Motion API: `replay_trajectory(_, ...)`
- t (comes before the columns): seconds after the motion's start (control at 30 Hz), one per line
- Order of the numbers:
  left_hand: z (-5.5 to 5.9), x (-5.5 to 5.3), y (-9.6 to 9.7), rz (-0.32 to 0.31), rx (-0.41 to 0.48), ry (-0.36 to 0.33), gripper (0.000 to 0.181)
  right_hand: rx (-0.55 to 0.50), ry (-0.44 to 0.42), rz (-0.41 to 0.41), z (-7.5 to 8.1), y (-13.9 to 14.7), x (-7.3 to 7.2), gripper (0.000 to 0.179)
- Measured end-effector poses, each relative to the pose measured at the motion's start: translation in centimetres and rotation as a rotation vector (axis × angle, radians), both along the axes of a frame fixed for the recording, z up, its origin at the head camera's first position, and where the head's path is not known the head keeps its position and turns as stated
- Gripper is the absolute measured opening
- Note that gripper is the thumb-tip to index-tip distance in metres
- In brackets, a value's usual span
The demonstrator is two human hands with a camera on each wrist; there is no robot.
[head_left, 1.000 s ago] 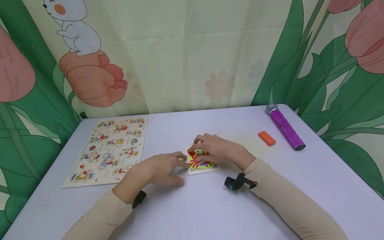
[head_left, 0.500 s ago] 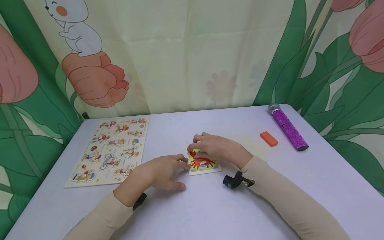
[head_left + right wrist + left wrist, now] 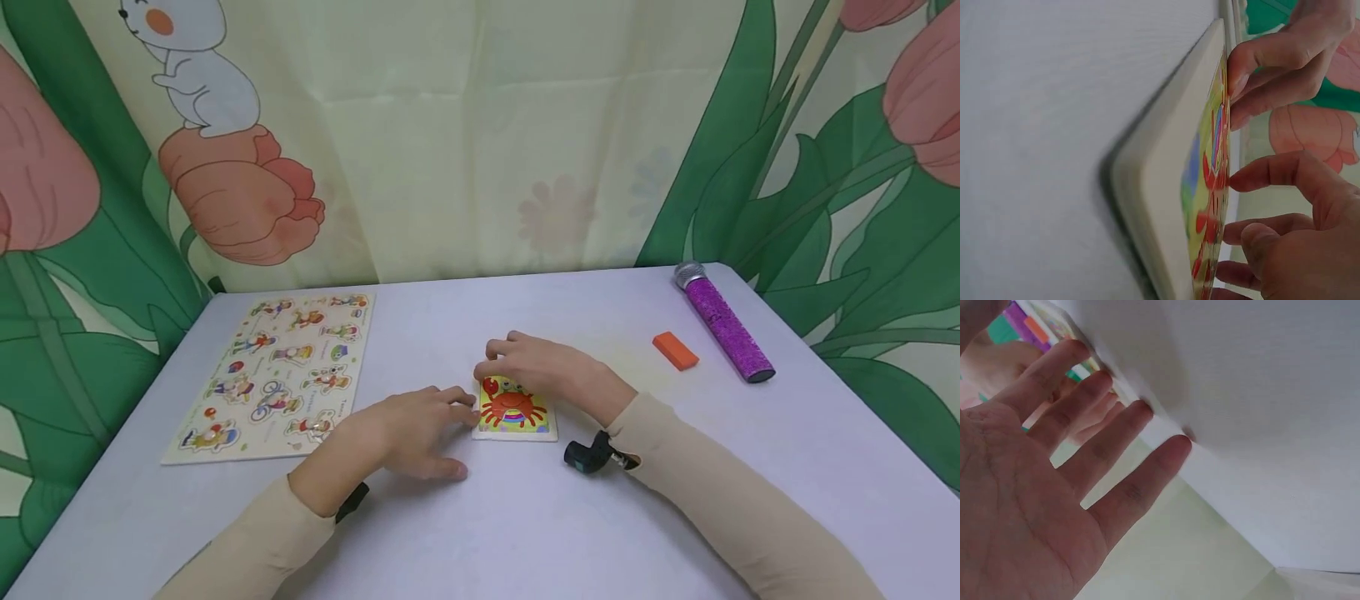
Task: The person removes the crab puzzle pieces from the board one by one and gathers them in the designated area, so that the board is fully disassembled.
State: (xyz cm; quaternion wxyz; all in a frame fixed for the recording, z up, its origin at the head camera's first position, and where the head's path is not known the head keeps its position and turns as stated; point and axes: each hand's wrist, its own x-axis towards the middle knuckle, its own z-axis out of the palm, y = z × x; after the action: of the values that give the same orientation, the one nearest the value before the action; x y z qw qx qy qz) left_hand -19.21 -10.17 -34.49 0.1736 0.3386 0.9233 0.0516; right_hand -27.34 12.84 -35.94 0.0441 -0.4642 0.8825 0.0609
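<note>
A small square puzzle with a red crab picture and a pale border lies flat on the table. My right hand is over its far edge, fingers slightly bent. In the right wrist view the fingers of this right hand are spread, their tips at the picture's surface. From the left, my left hand meets the puzzle's left edge with its fingertips, thumb apart on the table side. The left wrist view shows the left hand's fingers nearly straight and spread, holding nothing. The crab's upper part is partly hidden by the right hand.
A large board of cartoon figures lies at the left, close to my left forearm. On the right are an orange block and a purple glitter microphone. A printed curtain hangs behind the table.
The right fingers and thumb have drawn back from the middle of the puzzle, so more of the crab shows. My left hand stays at the left edge. The head view has shifted slightly.
</note>
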Motion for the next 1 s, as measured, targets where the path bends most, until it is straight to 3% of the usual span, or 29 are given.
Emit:
replay_trajectory(0.3, 0.5, -0.5, 1.4, 0.000, -0.035, 0.037, 0.049, -0.176, -0.194, -0.095, -0.4, 1.7, 0.2, 0.032)
replay_trajectory(0.47, 0.3, -0.6, 1.4, -0.003, -0.038, 0.001, 0.050, -0.164, -0.147, -0.086, -0.3, 2.1, 0.4, 0.029)
replay_trajectory(0.57, 0.3, -0.7, 1.2, 0.000, -0.030, -0.014, 0.049, -0.130, -0.208, -0.143, 0.0, 2.2, 0.7, 0.038)
replay_trajectory(0.73, 0.5, -0.8, 0.9, 0.026, -0.020, -0.034, 0.047, -0.137, -0.374, -0.242, 0.6, 2.2, 1.0, 0.072)
replay_trajectory(0.83, 0.6, -0.9, 0.7, 0.030, -0.009, -0.046, 0.048, -0.123, -0.385, -0.249, 0.7, 2.1, 0.8, 0.085)
replay_trajectory(1.0, 0.4, -0.9, 0.6, 0.026, 0.018, -0.056, 0.050, -0.065, -0.368, -0.244, 0.8, 1.5, 0.3, 0.090)
